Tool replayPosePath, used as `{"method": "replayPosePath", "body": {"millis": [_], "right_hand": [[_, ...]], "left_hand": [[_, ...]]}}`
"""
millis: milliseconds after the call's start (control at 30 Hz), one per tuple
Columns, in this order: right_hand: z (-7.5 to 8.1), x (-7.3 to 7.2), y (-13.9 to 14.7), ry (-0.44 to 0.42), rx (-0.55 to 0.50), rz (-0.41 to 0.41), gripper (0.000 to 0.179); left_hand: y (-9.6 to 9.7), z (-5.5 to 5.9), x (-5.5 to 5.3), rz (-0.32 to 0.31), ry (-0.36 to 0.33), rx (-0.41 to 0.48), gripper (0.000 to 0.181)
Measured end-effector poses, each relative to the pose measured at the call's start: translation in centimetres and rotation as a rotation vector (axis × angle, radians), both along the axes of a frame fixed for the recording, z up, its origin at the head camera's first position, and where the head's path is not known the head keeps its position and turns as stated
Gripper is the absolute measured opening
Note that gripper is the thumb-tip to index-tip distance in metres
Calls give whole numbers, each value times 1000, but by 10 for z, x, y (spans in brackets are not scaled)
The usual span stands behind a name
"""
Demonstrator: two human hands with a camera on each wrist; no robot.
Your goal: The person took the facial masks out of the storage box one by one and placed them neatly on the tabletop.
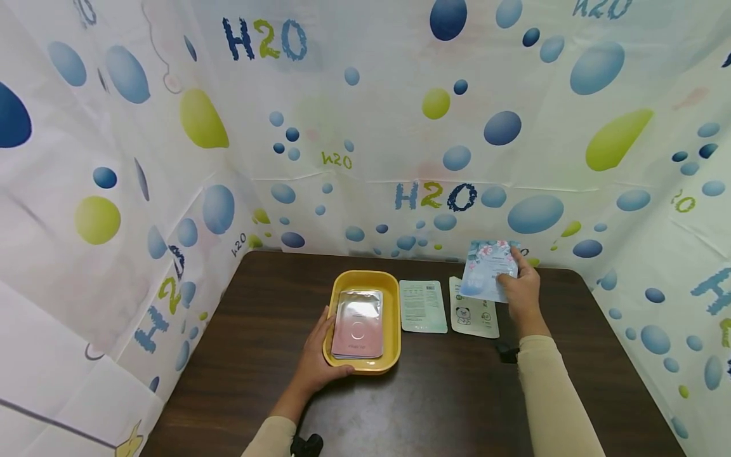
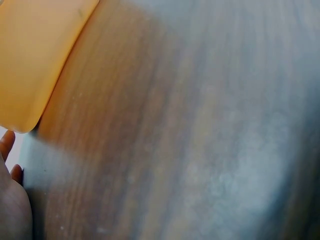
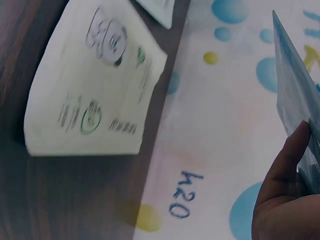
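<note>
In the head view my left hand [image 1: 316, 358] holds the near left corner of a yellow tray [image 1: 395, 343], thumb along the front rim and fingers along the left side. Inside the tray lies a small stack of sachets, a pink and silver one [image 1: 358, 324] on top. My right hand [image 1: 522, 289] pinches a light blue floral sachet [image 1: 485, 273], thumb on its face, raised above the table. Beneath it, a cream sachet with a bear drawing [image 1: 474, 317] lies on the table. In the right wrist view the held sachet [image 3: 295, 85] appears nearly edge-on.
A pale green sachet [image 1: 423, 306] with printed text lies between the tray and the cream one. Everything rests on a dark wooden table [image 1: 434, 406]. White curtains [image 1: 377, 114] printed with bubbles and lettering hang behind it and at both sides.
</note>
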State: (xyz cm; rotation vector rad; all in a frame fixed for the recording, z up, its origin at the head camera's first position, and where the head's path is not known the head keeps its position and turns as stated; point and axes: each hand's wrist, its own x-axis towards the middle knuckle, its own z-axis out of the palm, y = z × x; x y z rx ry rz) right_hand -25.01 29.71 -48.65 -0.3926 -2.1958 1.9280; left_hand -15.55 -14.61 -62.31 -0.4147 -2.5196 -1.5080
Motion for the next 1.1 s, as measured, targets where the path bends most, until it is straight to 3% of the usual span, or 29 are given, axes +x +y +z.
{"method": "replayPosePath", "body": {"millis": [300, 533, 933, 1100], "right_hand": [[-7, 3, 27, -15, 83, -63, 85], [-18, 6, 46, -79, 134, -88, 86], [-45, 17, 80, -277, 284, -28, 83], [-52, 21, 89, -341, 359, 38, 86]], "left_hand": [[1, 2, 2, -4, -18, 13, 119], [0, 0, 1, -2, 4, 8, 119], [0, -1, 1, -5, 6, 10, 119], [1, 1, 1, -2, 6, 10, 118]]}}
